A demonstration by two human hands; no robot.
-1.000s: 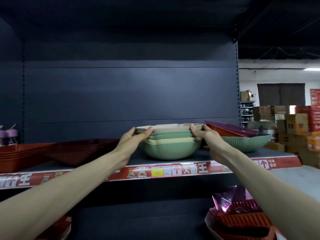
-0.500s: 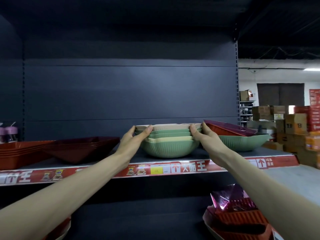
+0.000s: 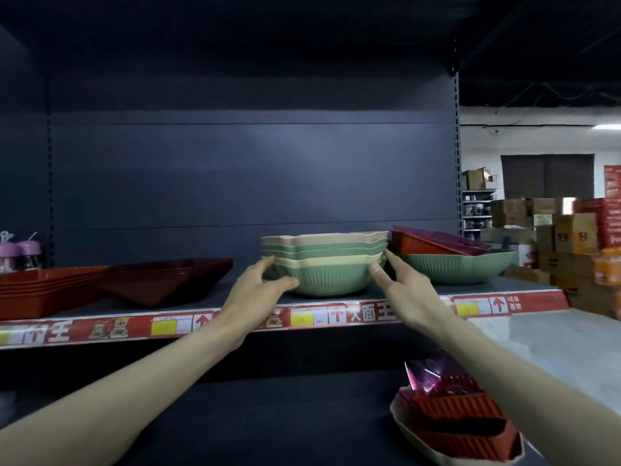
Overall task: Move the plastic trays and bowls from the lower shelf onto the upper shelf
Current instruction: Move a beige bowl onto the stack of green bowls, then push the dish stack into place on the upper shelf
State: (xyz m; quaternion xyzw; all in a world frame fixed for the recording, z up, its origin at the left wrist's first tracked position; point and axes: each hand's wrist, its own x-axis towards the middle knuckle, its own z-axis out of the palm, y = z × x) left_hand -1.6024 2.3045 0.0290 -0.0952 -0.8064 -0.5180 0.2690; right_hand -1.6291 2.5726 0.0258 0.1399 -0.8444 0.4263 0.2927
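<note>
A stack of green and beige ribbed bowls (image 3: 327,274) stands on the upper shelf (image 3: 369,312), near its front edge. My left hand (image 3: 258,284) cups the stack's lower left side, thumb on the front of the bottom bowl. My right hand (image 3: 400,284) touches the lower right side with fairly straight fingers. On the lower shelf (image 3: 285,415), at the right, red trays lie in a beige bowl (image 3: 453,428) with pink wrapping on top.
The upper shelf also holds red trays (image 3: 37,290) at the far left, dark maroon trays (image 3: 161,280) beside them, and at the right a wide green bowl (image 3: 457,269) with red trays in it. Purple-lidded jars (image 3: 20,253) stand far left. Cardboard boxes (image 3: 571,230) pile up beyond the shelf's right end.
Both hands have slid down from the rims of the bowl stack to its lower sides. The stack stays in place on the upper shelf.
</note>
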